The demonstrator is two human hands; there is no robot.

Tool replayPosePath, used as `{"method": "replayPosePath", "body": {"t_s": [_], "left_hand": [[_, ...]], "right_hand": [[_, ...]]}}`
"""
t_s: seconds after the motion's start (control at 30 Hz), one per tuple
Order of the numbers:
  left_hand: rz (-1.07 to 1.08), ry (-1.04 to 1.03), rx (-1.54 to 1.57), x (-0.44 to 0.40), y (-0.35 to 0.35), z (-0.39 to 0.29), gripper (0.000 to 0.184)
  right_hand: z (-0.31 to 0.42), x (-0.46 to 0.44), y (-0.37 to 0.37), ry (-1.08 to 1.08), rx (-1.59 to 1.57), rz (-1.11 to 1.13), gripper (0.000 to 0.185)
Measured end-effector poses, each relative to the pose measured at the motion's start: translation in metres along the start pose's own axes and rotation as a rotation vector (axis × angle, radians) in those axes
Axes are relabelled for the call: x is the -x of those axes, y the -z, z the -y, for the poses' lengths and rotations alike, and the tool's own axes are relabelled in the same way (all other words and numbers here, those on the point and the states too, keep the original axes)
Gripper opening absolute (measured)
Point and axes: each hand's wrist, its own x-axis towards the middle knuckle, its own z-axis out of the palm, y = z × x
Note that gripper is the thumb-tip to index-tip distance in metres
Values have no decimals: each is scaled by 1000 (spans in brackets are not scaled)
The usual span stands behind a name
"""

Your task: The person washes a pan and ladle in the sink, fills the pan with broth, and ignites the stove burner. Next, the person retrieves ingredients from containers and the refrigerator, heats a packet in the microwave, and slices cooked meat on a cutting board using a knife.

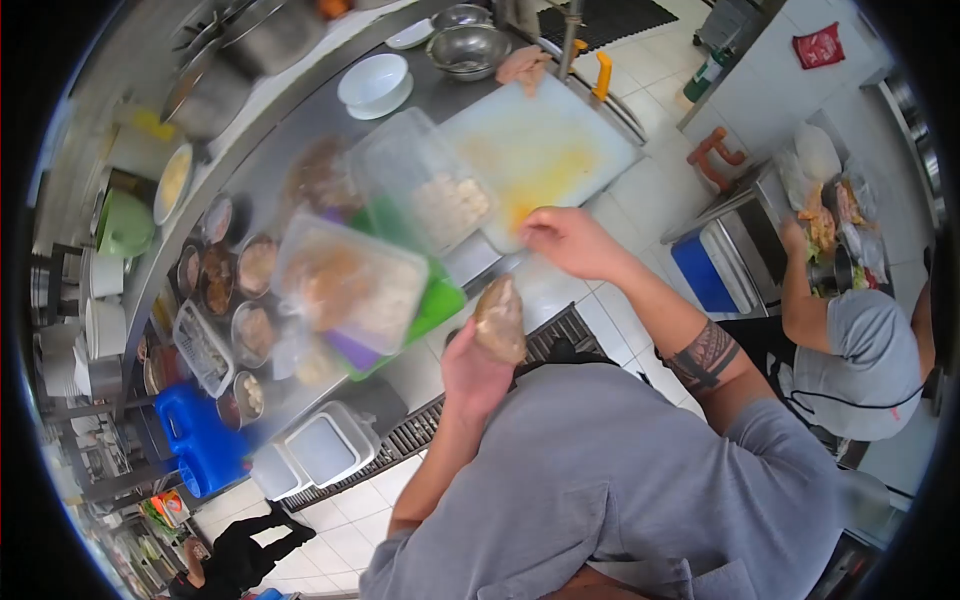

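My left hand [474, 372] is closed around a tan-brown glossy lump [500, 322], held in front of my grey shirt. Whether the lump is wrapped in plastic I cannot tell. My right hand [570, 240] is apart from it, near the front corner of a white cutting board [590, 135] with yellow stains. Its fingers are curled together, and anything in them is hidden. Left of the board is a clear plastic container [425, 185] with pale chunks. Nearer me, another clear container [350, 285] with tan and whitish food sits over green and purple boards [440, 300].
Bowls of food [257, 265] and a blue jug [195, 440] line the counter's left side. White bowls [375, 85] and a metal bowl [468, 52] stand at the back. A co-worker in grey [860, 360] works at the right; another person in black [245, 555] is lower left.
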Motion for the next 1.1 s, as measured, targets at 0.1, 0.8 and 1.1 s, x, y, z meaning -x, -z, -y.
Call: {"method": "replayPosePath", "body": {"t_s": [0.1, 0.8, 1.1], "left_hand": [[103, 105, -92, -62, -13, 27, 54], [-384, -676, -1333, -323, -59, 26, 50], [-508, 143, -819, -336, -93, -17, 55]], "right_hand": [[-53, 4, 69, -57, -60, -93, 22], [-287, -218, 329, -282, -1306, -147, 41], [-158, 9, 278, -776, -651, -20, 44]]}}
